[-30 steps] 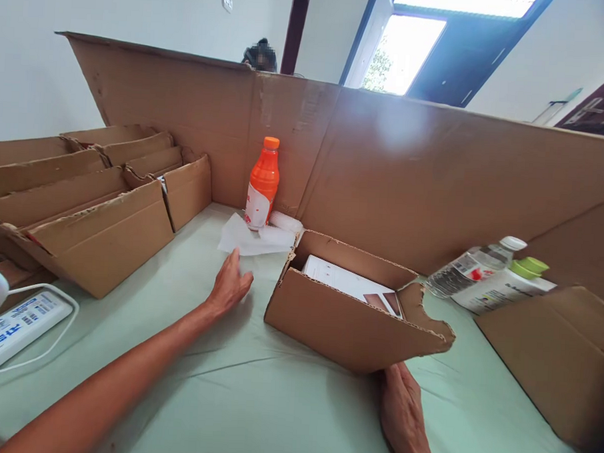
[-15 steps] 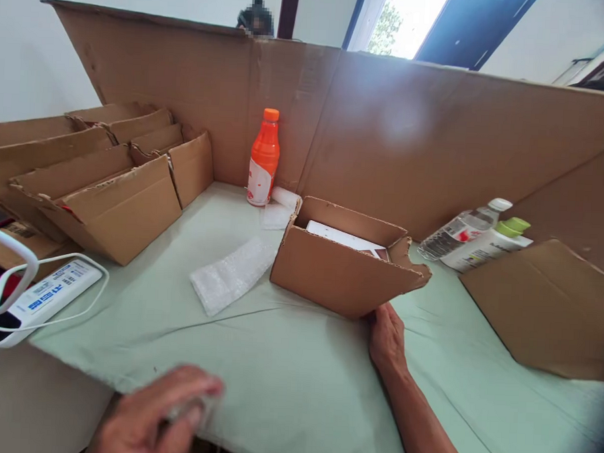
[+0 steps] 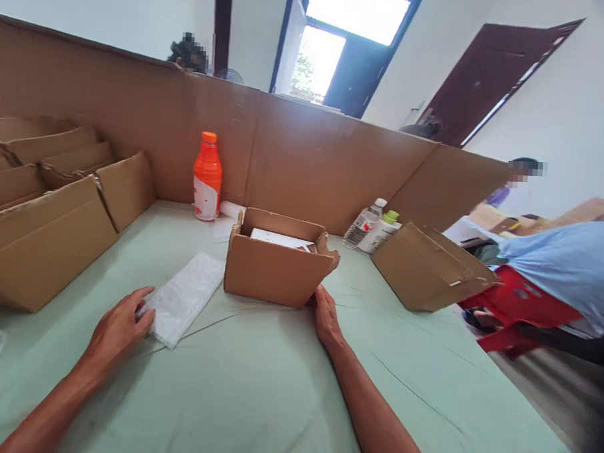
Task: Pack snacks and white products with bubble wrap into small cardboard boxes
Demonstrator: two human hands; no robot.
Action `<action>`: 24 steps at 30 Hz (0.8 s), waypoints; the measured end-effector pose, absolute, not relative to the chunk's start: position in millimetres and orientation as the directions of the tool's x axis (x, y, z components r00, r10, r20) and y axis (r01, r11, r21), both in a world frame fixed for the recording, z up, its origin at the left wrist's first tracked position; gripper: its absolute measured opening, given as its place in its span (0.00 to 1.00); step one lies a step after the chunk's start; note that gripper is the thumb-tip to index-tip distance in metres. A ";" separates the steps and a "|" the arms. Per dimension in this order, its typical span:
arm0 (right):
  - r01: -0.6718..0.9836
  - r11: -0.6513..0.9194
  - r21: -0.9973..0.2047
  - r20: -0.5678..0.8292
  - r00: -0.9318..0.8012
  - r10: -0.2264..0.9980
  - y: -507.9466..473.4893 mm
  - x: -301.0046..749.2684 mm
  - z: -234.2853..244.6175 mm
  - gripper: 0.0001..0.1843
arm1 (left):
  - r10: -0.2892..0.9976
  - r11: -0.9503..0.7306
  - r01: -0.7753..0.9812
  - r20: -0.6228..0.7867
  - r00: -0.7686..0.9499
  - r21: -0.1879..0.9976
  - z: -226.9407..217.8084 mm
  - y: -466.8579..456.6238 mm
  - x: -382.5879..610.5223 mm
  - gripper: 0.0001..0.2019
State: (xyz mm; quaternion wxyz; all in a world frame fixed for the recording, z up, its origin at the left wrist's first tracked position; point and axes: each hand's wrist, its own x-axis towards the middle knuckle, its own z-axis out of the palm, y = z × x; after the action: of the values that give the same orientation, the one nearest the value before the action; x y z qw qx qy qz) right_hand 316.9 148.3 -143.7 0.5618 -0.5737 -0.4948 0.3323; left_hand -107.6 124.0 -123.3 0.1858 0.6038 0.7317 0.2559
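My left hand (image 3: 118, 328) lies on the pale green tabletop with its fingertips touching the near edge of a flat bubble-wrap pouch (image 3: 185, 296); the fingers look loosely stretched. My right hand (image 3: 325, 316) rests against the front lower corner of a small open cardboard box (image 3: 275, 269), fingers flat against it. A white card or booklet (image 3: 280, 239) lies inside the box.
An orange bottle (image 3: 207, 177) stands by the cardboard partition (image 3: 305, 160). Open cardboard trays (image 3: 47, 202) sit at left. Two lying bottles (image 3: 372, 228) and another box (image 3: 430, 269) are at right. A person in blue on a red stool (image 3: 519, 296) sits to the right.
The view swung right. My left hand came back from the near table edge and now touches the bubble-wrap pouch. My right hand stays at the small box.
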 end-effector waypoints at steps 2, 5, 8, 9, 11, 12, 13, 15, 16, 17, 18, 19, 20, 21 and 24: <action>0.197 0.133 -0.971 0.187 0.289 0.939 146.5 317.3 -142.7 0.28 | 0.971 0.178 0.673 -0.018 -0.238 0.717 -122.3 110.3 -105.7 0.31; 0.194 0.147 -0.970 0.199 0.285 0.938 144.3 316.9 -140.8 0.28 | 0.937 0.247 0.361 -0.127 -0.325 0.899 -128.6 83.3 -104.2 0.35; 0.197 0.150 -0.969 0.202 0.276 0.940 145.0 315.8 -140.1 0.29 | 0.894 0.296 0.041 -0.261 -0.365 0.954 -138.5 57.8 -97.5 0.40; 0.200 0.148 -0.969 0.200 0.277 0.940 146.2 315.4 -140.2 0.29 | 0.884 0.296 -0.035 -0.287 -0.368 0.955 -139.7 50.4 -93.2 0.41; 0.204 0.134 -0.970 0.190 0.284 0.940 149.2 315.2 -140.3 0.30 | 0.873 0.286 -0.128 -0.313 -0.375 0.950 -136.8 37.8 -82.4 0.42; 0.206 0.124 -0.971 0.181 0.288 0.940 150.5 315.4 -140.0 0.30 | 0.870 0.275 -0.154 -0.314 -0.380 0.949 -132.9 32.7 -76.6 0.41; 0.209 0.111 -0.972 0.170 0.292 0.941 151.2 315.9 -139.3 0.30 | 0.871 0.263 -0.173 -0.311 -0.381 0.949 -128.2 28.5 -71.2 0.41; 0.225 0.081 -0.971 0.151 0.314 0.937 148.4 317.5 -135.6 0.29 | 0.875 0.247 -0.213 -0.312 -0.370 0.945 -118.6 22.2 -63.2 0.38; 0.234 0.066 -0.970 0.144 0.336 0.931 144.0 318.6 -132.3 0.28 | 0.879 0.241 -0.236 -0.315 -0.358 0.941 -114.7 19.6 -61.1 0.36; 0.260 0.060 -0.964 0.156 0.365 0.918 137.1 319.6 -127.8 0.27 | 0.882 0.237 -0.260 -0.320 -0.345 0.936 -111.8 16.9 -60.3 0.34; 0.316 0.067 -0.946 0.194 0.390 0.900 127.7 320.0 -122.4 0.25 | 0.885 0.239 -0.281 -0.327 -0.330 0.929 -110.0 13.9 -60.4 0.33; 0.398 0.089 -0.913 0.258 0.393 0.883 116.1 319.3 -116.4 0.23 | 0.888 0.246 -0.298 -0.338 -0.313 0.922 -109.2 10.7 -61.3 0.31; 0.498 0.134 -0.857 0.343 0.355 0.870 102.8 316.8 -110.4 0.21 | 0.890 0.257 -0.312 -0.350 -0.292 0.915 -109.2 7.2 -62.5 0.29; 0.595 0.204 -0.778 0.425 0.258 0.868 88.7 312.0 -104.9 0.19 | 0.892 0.269 -0.323 -0.361 -0.271 0.907 -109.6 3.9 -63.8 0.28; 0.683 0.513 -0.519 0.481 -0.263 0.836 51.7 281.9 -95.7 0.23 | 0.893 0.300 -0.353 -0.391 -0.223 0.886 -110.4 -2.9 -65.8 0.25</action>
State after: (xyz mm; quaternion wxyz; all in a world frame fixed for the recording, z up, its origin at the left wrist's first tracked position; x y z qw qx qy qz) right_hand 281.9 51.7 -95.7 0.3688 -0.4822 -0.7878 0.1038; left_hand -65.8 -2.9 -110.4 0.5755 0.2393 0.5645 0.5411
